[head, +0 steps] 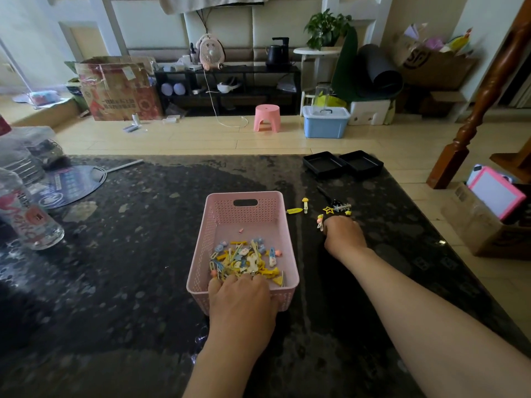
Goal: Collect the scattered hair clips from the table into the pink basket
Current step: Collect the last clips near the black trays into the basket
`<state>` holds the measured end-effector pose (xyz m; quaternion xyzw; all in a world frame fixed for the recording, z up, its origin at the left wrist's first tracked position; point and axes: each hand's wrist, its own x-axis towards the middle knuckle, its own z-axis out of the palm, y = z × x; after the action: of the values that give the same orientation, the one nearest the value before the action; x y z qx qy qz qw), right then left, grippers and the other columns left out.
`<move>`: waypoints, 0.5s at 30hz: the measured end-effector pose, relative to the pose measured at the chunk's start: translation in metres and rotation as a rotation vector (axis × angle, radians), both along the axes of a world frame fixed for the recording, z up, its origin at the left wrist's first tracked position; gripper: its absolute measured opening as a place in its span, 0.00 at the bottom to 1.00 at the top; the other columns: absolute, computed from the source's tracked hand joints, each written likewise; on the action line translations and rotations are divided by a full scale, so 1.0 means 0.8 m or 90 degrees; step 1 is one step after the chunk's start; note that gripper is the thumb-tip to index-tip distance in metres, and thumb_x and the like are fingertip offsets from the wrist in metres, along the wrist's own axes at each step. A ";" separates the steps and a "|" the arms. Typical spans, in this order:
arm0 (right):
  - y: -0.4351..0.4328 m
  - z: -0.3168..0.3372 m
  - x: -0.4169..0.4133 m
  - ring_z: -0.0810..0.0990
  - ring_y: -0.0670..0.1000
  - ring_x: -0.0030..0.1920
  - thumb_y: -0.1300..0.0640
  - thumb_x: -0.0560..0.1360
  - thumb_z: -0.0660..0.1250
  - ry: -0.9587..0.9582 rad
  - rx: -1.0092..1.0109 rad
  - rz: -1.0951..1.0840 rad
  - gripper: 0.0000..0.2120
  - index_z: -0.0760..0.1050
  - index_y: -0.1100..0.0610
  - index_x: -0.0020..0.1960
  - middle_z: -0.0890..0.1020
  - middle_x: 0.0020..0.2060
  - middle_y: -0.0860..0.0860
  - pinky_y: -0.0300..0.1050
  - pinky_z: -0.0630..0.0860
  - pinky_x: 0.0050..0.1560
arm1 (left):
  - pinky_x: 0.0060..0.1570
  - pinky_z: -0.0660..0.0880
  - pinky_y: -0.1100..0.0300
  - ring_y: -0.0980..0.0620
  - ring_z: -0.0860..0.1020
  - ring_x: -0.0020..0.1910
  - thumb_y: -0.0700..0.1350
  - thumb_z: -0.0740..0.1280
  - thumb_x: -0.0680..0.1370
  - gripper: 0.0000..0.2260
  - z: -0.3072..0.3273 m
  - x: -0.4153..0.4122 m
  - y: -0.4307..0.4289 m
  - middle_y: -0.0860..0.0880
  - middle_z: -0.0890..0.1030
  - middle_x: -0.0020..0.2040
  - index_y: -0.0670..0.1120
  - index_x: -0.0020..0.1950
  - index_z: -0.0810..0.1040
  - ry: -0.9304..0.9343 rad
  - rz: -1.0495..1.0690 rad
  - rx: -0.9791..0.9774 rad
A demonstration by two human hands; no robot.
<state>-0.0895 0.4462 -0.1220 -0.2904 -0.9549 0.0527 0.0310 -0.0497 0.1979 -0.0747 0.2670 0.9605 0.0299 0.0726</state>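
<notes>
A pile of clips (245, 261) lies in the pink basket (201, 248) on the dark table (115, 254). The left hand (242, 303) rests over the basket's near edge, fingers curled in. A few clips (337, 209) lie to its right. The right hand (343, 235) is closed by them, pinching one clip (319, 222).

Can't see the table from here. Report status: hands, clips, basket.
Left hand on basket near rim. Right hand closed on a clip. Pile of clips in basket; few loose clips right of it. Nothing blocking.
</notes>
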 end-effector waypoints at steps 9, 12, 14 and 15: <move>0.004 0.012 0.015 0.81 0.54 0.52 0.66 0.72 0.68 0.087 -0.219 -0.134 0.08 0.83 0.55 0.43 0.84 0.47 0.53 0.47 0.79 0.52 | 0.60 0.63 0.49 0.50 0.74 0.56 0.60 0.58 0.80 0.13 0.000 0.001 -0.001 0.53 0.78 0.55 0.53 0.54 0.74 0.001 -0.002 0.015; 0.000 0.012 0.018 0.80 0.52 0.49 0.66 0.71 0.69 0.131 -0.259 -0.120 0.10 0.81 0.52 0.39 0.82 0.42 0.50 0.44 0.77 0.47 | 0.59 0.63 0.49 0.50 0.74 0.55 0.59 0.57 0.80 0.12 -0.001 0.001 -0.001 0.54 0.78 0.54 0.54 0.53 0.74 0.005 0.002 0.015; -0.002 0.011 0.020 0.80 0.51 0.46 0.67 0.70 0.69 0.170 -0.296 -0.100 0.13 0.79 0.50 0.35 0.82 0.40 0.49 0.42 0.75 0.45 | 0.59 0.63 0.49 0.50 0.74 0.55 0.59 0.58 0.80 0.12 -0.002 0.001 -0.001 0.53 0.79 0.54 0.54 0.53 0.73 0.012 0.004 0.015; -0.004 0.012 0.021 0.80 0.50 0.46 0.68 0.70 0.69 0.185 -0.313 -0.094 0.14 0.79 0.50 0.34 0.82 0.40 0.48 0.41 0.75 0.46 | 0.59 0.63 0.49 0.50 0.74 0.55 0.59 0.58 0.80 0.12 -0.002 0.001 -0.001 0.53 0.79 0.54 0.54 0.53 0.73 0.013 0.003 0.014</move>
<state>-0.0727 0.4431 -0.1123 -0.3472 -0.8754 0.3212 0.0994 -0.0489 0.1974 -0.0766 0.2657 0.9615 0.0376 0.0598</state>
